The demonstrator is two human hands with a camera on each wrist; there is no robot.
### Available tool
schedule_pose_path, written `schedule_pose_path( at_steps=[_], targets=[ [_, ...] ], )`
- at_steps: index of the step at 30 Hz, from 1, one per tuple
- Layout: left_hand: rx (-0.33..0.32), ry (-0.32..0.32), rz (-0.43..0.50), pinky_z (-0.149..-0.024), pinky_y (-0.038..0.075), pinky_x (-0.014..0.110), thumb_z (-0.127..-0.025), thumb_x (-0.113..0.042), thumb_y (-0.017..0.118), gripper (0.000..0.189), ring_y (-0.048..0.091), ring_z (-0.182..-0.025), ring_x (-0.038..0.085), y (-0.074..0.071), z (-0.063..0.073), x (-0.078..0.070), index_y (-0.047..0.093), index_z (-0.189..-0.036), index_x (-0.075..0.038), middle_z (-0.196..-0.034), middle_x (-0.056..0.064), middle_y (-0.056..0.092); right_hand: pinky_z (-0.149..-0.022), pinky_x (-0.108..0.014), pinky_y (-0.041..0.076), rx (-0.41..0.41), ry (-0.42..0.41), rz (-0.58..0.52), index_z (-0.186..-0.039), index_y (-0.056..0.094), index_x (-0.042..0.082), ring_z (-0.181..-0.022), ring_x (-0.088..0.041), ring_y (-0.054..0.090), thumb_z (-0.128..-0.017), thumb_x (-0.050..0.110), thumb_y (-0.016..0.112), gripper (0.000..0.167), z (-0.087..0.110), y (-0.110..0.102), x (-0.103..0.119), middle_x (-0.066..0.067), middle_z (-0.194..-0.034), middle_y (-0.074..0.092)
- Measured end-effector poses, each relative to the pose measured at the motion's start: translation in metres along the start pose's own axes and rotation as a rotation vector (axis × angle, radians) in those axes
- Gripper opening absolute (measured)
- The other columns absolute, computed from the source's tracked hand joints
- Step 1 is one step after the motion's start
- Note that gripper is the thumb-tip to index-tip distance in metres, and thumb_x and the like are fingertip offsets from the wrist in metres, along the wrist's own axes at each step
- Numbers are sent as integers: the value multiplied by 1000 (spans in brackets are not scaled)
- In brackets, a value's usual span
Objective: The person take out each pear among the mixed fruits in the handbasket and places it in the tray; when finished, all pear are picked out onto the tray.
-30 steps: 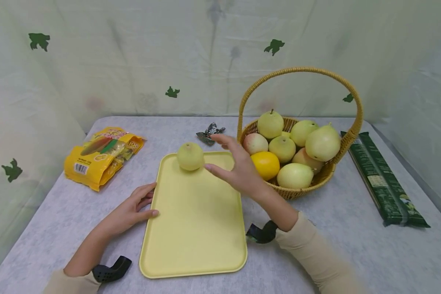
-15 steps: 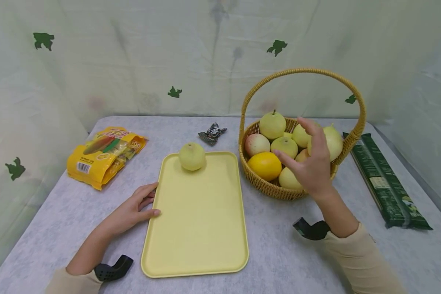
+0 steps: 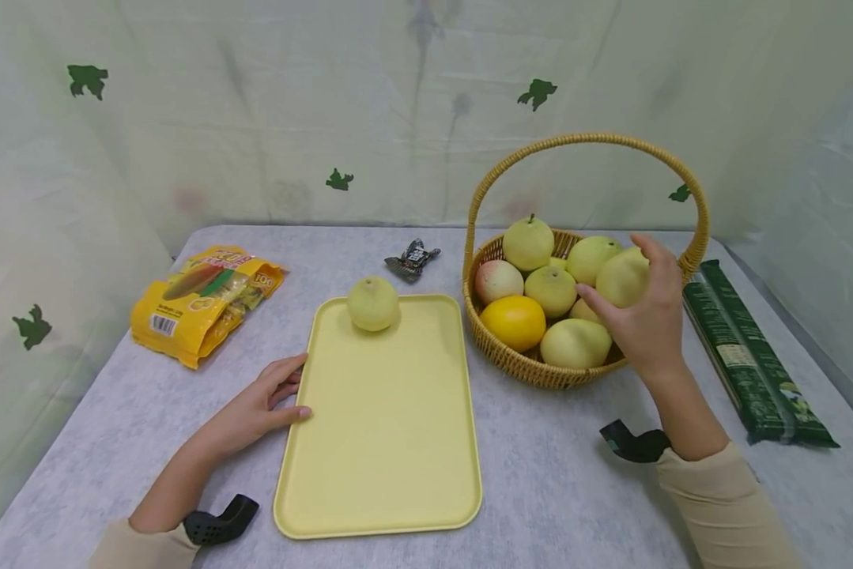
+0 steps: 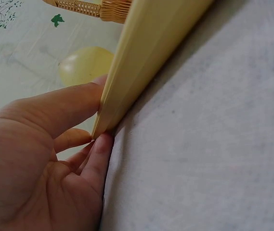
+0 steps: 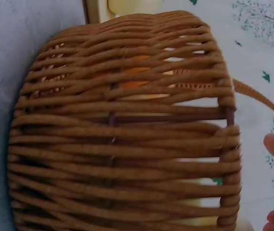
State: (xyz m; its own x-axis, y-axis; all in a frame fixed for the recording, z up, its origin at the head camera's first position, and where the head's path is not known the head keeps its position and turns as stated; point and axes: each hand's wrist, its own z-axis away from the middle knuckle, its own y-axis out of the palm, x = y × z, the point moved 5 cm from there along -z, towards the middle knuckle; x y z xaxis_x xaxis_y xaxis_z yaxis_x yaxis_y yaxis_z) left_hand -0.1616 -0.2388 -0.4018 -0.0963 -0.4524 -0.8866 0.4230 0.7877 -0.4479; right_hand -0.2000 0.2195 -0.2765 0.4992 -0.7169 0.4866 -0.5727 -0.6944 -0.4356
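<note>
My left hand (image 3: 264, 407) holds the near-left edge of a yellow rectangular tray (image 3: 379, 442), thumb over the rim and fingers at its outer side, as the left wrist view also shows. One round, pale green pear (image 3: 372, 303) sits at the tray's far edge. My right hand (image 3: 647, 316) is over the right side of a wicker basket (image 3: 540, 375), thumb and fingers spread around a large pale pear (image 3: 620, 278). A gap shows between its thumb and fingers in the right wrist view; contact with the pear cannot be made out.
The basket also holds several pears, a pinkish peach (image 3: 499, 280) and a bright yellow fruit (image 3: 515, 322), beneath a tall arched handle (image 3: 590, 138). A yellow snack bag (image 3: 201, 304) lies at left, a black wrapped candy (image 3: 412, 259) at the back, a long green packet (image 3: 749, 356) at right.
My right hand has moved right, from near the pear on the tray to the large pear in the basket. The left hand has stayed on the tray edge.
</note>
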Motion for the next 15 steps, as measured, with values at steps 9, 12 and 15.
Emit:
schedule_pose_path(
  at_steps=[9,12,15],
  targets=[
    [-2,12,-1,-90,29,5,-84,-23,65,78,31,-121,29,0,0,1,16,-143,-4,-139,15,19,-95,-48,30,46,72,72,-129,39,4,-117,-31,33,-64,13,81,79,2,0,-15,-19,-125,41],
    [-3,10,0,-90,29,5,-84,-23,65,79,30,-121,29,0,1,0,16,-143,-4,-139,16,19,-93,-50,30,55,94,85,-129,38,3,-116,-32,34,-64,14,81,79,3,1,-18,-20,-125,40],
    [-2,-1,6,-90,29,5,-84,-23,65,79,30,-122,30,1,1,0,16,-143,-4,-140,16,18,-93,-50,30,67,122,104,-129,38,2,-116,-33,33,-64,16,82,79,3,2,-21,-20,-126,40]
  ],
)
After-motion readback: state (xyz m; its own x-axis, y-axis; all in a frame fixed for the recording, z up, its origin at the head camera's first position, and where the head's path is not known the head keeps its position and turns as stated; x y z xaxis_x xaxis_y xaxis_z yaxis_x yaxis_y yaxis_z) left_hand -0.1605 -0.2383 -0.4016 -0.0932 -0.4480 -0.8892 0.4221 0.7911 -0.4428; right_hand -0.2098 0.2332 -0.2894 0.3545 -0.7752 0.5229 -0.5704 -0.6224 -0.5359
